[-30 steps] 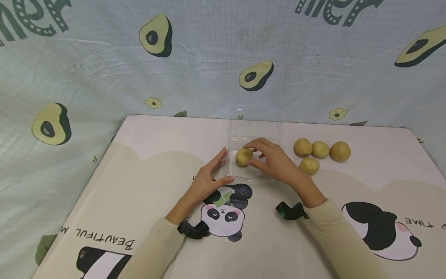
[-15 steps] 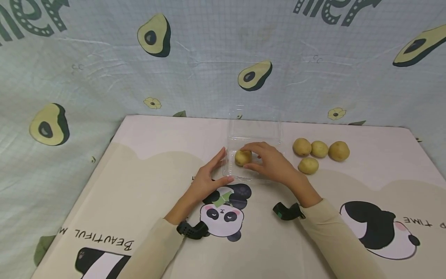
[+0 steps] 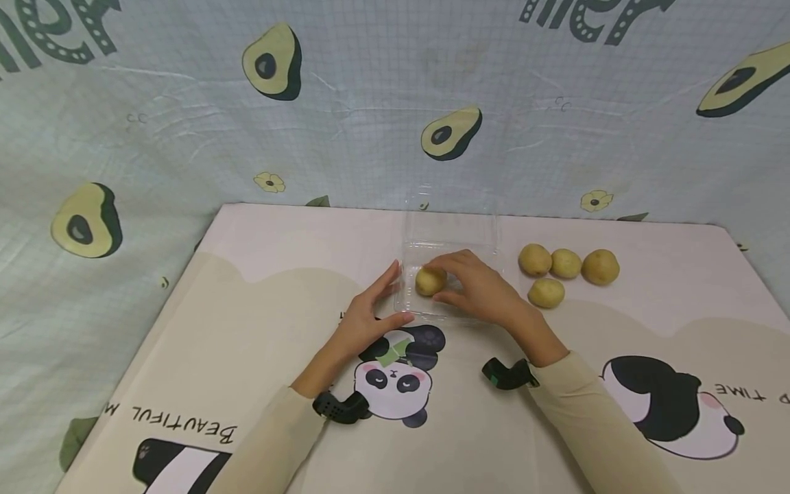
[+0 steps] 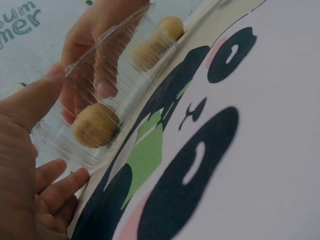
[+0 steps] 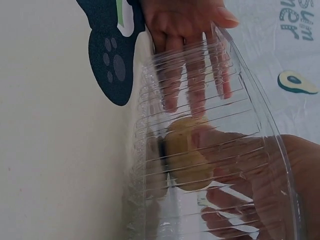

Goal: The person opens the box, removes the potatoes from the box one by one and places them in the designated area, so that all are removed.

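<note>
In the head view a clear plastic clamshell box (image 3: 453,310) stands with its lid raised at the back. One small yellow potato (image 3: 426,283) sits in its left part. My right hand (image 3: 478,285) reaches in from the right and holds this potato, index finger over its top and thumb at its front. My left hand (image 3: 364,322) rests against the box's front left corner, straight fingers along the left wall and thumb by the front edge. Through the ribbed wall in the right wrist view, the right thumb (image 5: 207,140) overlaps the potato.
Several more potatoes (image 3: 565,263) lie on the table right of the box, near the right forearm. A printed panda cloth (image 3: 247,343) covers the table. Behind its far edge hangs a pale avocado-print sheet (image 3: 364,137).
The right hand's index finger has settled lower over the potato, and the hand has shifted slightly left. The left hand and the box keep their place.
</note>
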{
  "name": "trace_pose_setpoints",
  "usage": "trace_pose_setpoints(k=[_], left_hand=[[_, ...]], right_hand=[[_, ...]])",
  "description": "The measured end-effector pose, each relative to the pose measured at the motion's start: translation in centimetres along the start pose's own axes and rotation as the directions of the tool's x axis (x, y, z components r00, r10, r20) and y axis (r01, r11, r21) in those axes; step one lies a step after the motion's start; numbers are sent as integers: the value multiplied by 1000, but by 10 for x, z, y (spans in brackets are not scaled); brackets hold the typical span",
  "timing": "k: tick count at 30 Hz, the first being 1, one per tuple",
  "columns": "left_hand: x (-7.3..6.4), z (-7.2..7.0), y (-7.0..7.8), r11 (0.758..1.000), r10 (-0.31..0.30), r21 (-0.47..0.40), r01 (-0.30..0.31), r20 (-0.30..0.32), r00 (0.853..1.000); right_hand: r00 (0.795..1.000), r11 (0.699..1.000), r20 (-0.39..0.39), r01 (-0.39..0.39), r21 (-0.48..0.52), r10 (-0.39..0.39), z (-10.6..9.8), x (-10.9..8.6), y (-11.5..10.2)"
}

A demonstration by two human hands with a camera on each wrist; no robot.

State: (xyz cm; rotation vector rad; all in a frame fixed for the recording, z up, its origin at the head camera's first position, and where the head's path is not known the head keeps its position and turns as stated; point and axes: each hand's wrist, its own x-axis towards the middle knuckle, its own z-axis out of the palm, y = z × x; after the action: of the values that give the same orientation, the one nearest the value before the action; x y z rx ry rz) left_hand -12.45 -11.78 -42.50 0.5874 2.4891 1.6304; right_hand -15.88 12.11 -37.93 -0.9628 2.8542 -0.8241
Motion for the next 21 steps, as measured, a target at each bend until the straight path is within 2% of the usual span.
trace_pose_setpoints(k=[21], left_hand=[[0, 0, 3, 1000, -15, 6, 15, 8, 1000]], right_hand=[[999, 999, 23, -33, -5, 33, 1, 2, 0]])
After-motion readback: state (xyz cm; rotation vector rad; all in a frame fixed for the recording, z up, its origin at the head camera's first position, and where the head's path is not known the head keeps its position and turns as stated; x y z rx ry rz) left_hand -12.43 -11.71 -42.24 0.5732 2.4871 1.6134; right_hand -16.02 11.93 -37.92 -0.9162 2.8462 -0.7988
